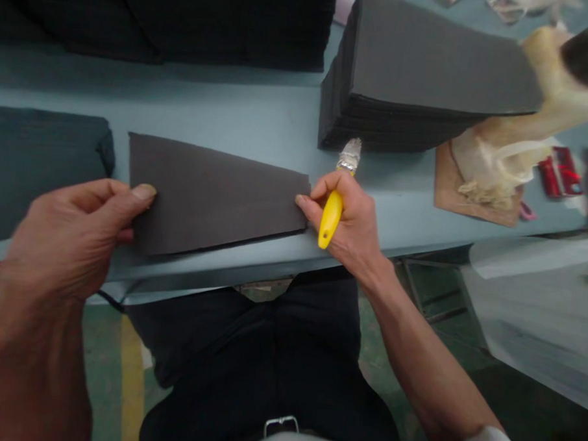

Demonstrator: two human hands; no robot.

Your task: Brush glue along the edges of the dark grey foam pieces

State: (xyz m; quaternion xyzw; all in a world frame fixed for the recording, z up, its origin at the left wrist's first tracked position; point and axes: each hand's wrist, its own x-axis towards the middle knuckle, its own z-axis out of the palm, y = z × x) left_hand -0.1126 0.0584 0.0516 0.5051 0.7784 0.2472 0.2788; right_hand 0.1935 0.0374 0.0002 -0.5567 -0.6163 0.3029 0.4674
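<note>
My left hand (79, 221) pinches the dark sheet (217, 194) by its wide end, my right hand (350, 216) its narrow end, brush (331, 219) gripped too. Sheet's along the table's (260, 108) near edge: best held flat, bristles (353, 146) clear.

A flat, dark-grey tapered sheet (217, 197) extends sideways, narrowing rightward; beside that end slants a yellow-handled, pale-bristled paintbrush (331, 215).

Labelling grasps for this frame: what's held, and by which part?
Left hand pinches the dark panel at its wider left end. Right hand pinches its narrower right end and grips the yellow-handled brush by its handle, toward the bristles.
</note>
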